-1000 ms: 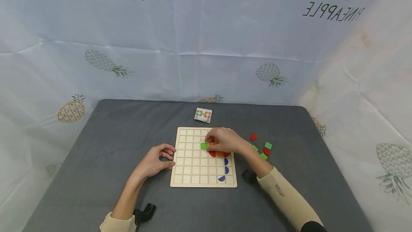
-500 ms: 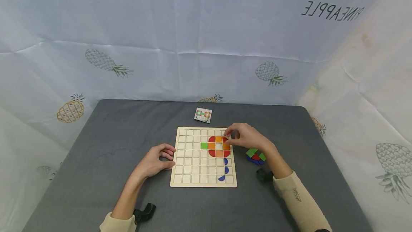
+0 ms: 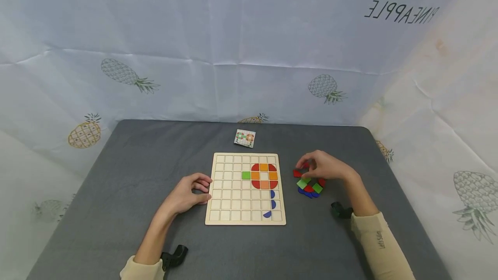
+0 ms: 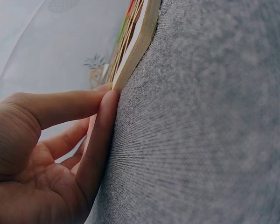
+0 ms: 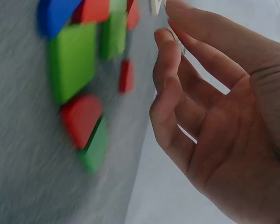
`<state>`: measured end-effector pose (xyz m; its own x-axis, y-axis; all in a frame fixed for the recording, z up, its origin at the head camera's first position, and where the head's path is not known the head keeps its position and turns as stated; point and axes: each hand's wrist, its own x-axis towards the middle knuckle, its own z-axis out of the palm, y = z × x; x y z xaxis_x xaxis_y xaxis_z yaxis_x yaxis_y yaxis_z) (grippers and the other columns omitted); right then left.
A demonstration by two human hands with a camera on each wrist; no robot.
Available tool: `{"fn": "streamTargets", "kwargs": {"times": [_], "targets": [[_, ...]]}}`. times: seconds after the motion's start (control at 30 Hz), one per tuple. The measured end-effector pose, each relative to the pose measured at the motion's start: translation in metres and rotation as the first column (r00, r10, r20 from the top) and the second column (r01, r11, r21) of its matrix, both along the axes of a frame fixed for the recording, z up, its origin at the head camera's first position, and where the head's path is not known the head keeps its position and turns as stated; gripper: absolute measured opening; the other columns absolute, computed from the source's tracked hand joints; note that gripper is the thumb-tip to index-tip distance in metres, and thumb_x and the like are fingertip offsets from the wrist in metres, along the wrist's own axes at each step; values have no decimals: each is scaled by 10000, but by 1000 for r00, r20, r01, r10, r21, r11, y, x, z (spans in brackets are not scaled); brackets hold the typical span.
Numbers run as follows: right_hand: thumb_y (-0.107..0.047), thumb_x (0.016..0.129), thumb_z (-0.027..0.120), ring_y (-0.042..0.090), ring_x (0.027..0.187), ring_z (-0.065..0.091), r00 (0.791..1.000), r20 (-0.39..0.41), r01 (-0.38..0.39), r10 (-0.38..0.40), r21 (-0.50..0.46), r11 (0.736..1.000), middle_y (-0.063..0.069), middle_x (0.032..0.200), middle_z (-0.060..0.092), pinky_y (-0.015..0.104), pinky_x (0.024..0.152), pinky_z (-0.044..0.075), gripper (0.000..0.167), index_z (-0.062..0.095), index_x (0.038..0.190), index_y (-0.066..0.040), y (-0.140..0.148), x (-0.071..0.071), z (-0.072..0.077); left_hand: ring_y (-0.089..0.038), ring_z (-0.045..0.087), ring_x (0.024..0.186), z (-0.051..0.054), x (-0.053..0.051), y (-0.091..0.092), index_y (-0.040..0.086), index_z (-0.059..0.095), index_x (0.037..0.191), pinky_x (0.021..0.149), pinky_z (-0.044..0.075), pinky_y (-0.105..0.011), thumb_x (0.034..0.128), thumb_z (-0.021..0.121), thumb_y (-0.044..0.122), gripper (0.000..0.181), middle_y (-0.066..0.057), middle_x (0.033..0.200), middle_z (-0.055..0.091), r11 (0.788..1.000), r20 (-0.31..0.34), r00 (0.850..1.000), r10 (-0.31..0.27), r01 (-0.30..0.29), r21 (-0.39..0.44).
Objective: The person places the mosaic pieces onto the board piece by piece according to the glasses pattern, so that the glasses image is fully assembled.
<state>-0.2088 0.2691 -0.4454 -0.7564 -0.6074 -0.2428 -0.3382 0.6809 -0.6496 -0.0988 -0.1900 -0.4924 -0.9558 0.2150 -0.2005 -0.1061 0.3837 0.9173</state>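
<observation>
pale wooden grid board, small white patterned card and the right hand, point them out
Pale wooden grid board [image 3: 227,194]: head view, bare square in its left half.
Small white patterned card [image 3: 244,138]: head view, middle of its printed face.
Right hand [image 3: 325,166]: head view, back of the hand.

A screened-off tabletop space: pale pineapple-print sheets [image 3: 225,33] hang behind and on both sides of a gray-covered table [image 3: 163,150], hiding the wider room.

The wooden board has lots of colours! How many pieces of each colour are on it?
Red pieces: 4
Orange pieces: 4
Green piece: 1
Blue pieces: 3
Total on the wooden board: 12
</observation>
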Motion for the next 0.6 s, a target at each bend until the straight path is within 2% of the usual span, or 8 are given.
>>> {"fn": "streamTargets", "kwargs": {"times": [0.13, 0.23, 0.43, 0.6], "targets": [[-100, 921, 855, 208, 655, 651, 998, 65, -9, 10, -2, 1000, 100, 940, 767, 256, 578, 546, 314, 774, 1217, -36, 15, -2, -6, -221, 661, 995, 2, -2, 0, -60, 641, 1316, 738, 681, -308, 900, 830, -38, 458, -218, 1185, 651, 1000, 6, 1000, -2, 2, -3], [-92, 914, 859, 178, 631, 630, 995, 101, -12, 12, 0, 1000, 83, 862, 750, 252, 567, 528, 322, 775, 1222, -51, 22, -4, -12, -221, 660, 995, 3, -1, -1, -61, 641, 1315, 737, 681, -305, 899, 831, -40, 458, -215, 1184, 651, 1000, 9, 1000, 1, -1, -4], [-85, 895, 874, 96, 629, 592, 995, 97, -26, 28, -20, 999, 111, 1047, 768, 245, 562, 514, 328, 779, 1207, -41, 31, -8, -20, -218, 661, 993, 3, -1, -1, -62, 642, 1317, 739, 679, -297, 901, 830, -35, 457, -218, 1182, 651, 1000, 11, 1000, 0, 0, -6], [-98, 889, 886, 80, 652, 565, 996, 74, -44, 47, -45, 998, 128, 1029, 762, 231, 569, 494, 300, 786, 1166, -41, 33, -9, -23, -213, 660, 989, 3, -1, -1, -63, 643, 1317, 738, 679, -293, 898, 828, -38, 459, -221, 1182, 649, 1000, 10, 1000, -1, 1, -2]]}}
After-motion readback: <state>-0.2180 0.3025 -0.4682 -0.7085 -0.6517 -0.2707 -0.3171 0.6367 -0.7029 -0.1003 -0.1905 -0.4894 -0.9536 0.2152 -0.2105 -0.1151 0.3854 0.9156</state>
